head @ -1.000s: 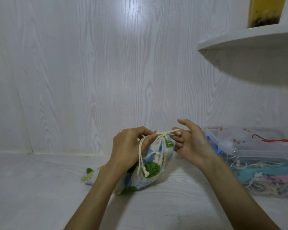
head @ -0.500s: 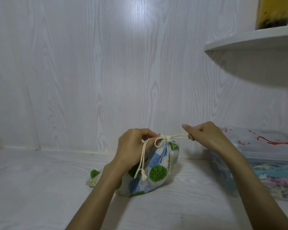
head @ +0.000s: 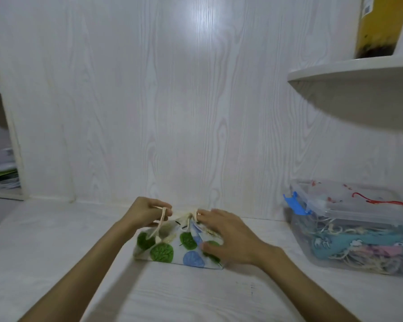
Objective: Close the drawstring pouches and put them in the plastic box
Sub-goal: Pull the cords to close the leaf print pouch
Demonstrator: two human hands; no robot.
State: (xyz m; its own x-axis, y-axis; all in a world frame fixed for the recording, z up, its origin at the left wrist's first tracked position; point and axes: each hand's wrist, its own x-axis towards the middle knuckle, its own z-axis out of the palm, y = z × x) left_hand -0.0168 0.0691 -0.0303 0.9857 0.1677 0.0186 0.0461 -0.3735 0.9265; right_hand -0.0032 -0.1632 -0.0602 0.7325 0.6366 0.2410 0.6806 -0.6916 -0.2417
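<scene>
A white drawstring pouch (head: 172,248) with green and blue leaf prints lies on the white table (head: 196,296), its gathered mouth toward the wall. My left hand (head: 147,213) pinches the cream drawstring (head: 161,219) at the pouch's left top. My right hand (head: 226,235) lies over the right side of the pouch, fingers spread, fingertips at the bunched neck. The clear plastic box (head: 349,226) stands to the right with its lid on top and several pouches with cream cords inside.
A white wood-grain wall stands directly behind the pouch. A curved shelf (head: 349,73) juts out at the upper right, above the box, with a yellow container (head: 379,26) on it. At the far left an open cubby holds papers (head: 2,175).
The pouch has gone from hanging tilted to lying lower on the table. My right hand let go of the cord it pulled rightward and came down onto the pouch.
</scene>
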